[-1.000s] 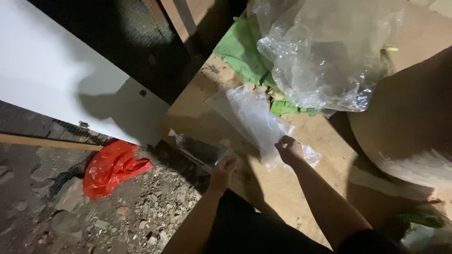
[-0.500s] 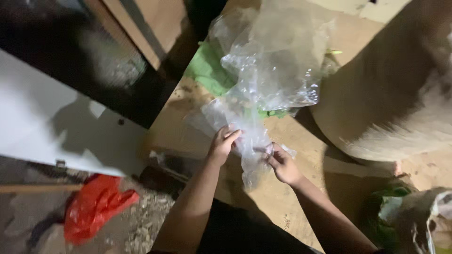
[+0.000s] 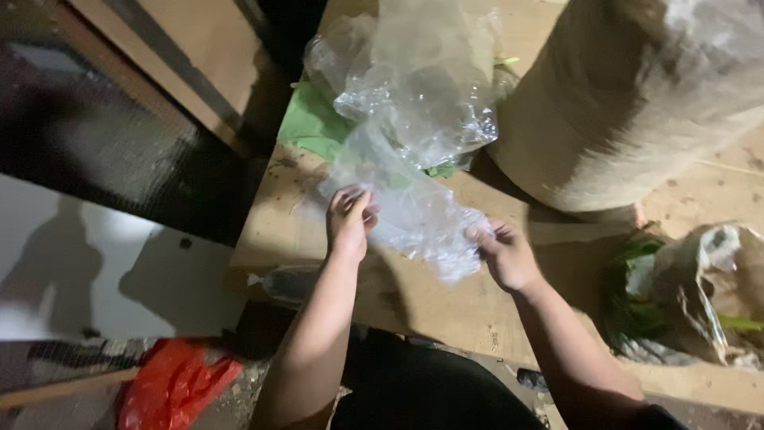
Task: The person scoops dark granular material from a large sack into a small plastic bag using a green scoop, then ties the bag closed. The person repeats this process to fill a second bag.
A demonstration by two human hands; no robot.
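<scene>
Both hands pinch one clear plastic bag mid-frame over the wooden counter: left hand on its left edge, right hand on its right. Crumpled clear plastic sits above it on green sheet; red bag lower left on floor.

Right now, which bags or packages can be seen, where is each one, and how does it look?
Clear plastic bag: stretched between left hand and right hand.
Crumpled clear plastic: behind it, over green sheet.
Red bag: ground, lower left.
Tan sack: upper right, bulky.
</scene>
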